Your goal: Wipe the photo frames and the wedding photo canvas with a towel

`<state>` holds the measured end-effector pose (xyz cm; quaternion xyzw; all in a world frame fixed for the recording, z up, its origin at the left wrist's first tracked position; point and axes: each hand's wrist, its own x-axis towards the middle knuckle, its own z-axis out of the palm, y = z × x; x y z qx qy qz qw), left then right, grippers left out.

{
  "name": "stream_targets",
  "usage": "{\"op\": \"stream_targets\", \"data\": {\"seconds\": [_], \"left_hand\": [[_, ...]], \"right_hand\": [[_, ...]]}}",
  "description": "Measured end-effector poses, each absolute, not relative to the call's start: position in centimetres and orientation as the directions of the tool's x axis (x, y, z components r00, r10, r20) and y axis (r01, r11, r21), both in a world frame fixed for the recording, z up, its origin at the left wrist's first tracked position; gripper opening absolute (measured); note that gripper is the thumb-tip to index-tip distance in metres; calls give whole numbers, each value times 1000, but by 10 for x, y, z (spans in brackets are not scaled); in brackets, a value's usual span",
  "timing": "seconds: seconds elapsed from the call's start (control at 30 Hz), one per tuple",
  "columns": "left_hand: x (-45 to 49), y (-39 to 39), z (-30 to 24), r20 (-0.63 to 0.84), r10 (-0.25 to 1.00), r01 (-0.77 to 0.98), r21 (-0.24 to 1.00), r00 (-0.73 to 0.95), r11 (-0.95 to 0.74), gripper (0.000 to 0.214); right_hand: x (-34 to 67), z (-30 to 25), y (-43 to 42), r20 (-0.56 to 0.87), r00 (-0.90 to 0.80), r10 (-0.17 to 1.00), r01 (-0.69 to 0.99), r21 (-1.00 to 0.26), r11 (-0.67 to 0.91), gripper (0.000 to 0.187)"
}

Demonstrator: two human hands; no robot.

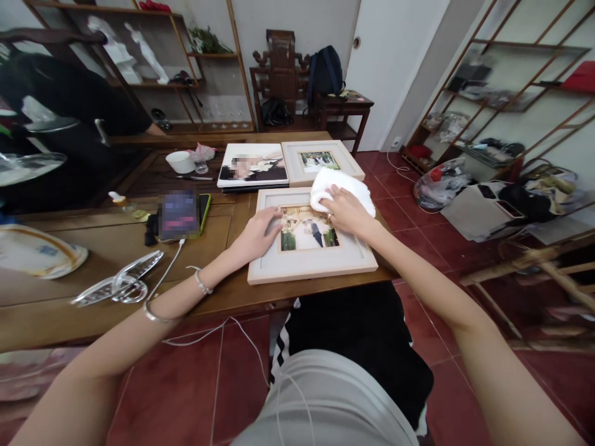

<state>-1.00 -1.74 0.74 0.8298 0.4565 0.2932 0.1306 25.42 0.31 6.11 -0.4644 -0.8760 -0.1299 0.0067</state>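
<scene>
A picture frame [311, 271] with a pale wooden edge and a wide white mat lies flat at the front edge of the table, a small photo [304, 238] in its middle. My left hand [260, 232] rests on the frame's left side, fingers stretched over the mat to the photo's edge; it holds nothing. With my right hand [346, 210] I grip a folded white cloth [341, 181] on the frame's upper right part. The cloth covers that corner and hides some of my fingers. A second pale frame [351, 162] and a photo panel [253, 166] lie just behind.
Left of the frame on the wooden table [223, 220] are a phone [204, 214], a pixelated item [179, 214] with a white cable, a silver ornament [121, 280] and a white tape roll [180, 162]. A person in dark clothing [74, 105] is at the far left. Crowded shelves [506, 93] stand right.
</scene>
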Motion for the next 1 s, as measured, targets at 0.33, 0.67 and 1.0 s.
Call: {"op": "stream_targets", "data": {"seconds": [0.33,0.67,1.0], "left_hand": [[-11,-17,5,376,828,697,453,416,-556,36],[-11,-17,6,257,850,741,415,461,-528,58],[-12,-15,5,250,837,727,414,487,-548,57]], "right_hand": [[246,86,-95,-106,-606,789,765,194,614,38],[244,81,-118,-82,-618,782,775,106,624,41],[269,67,-9,172,-521,836,853,57,519,46]]}}
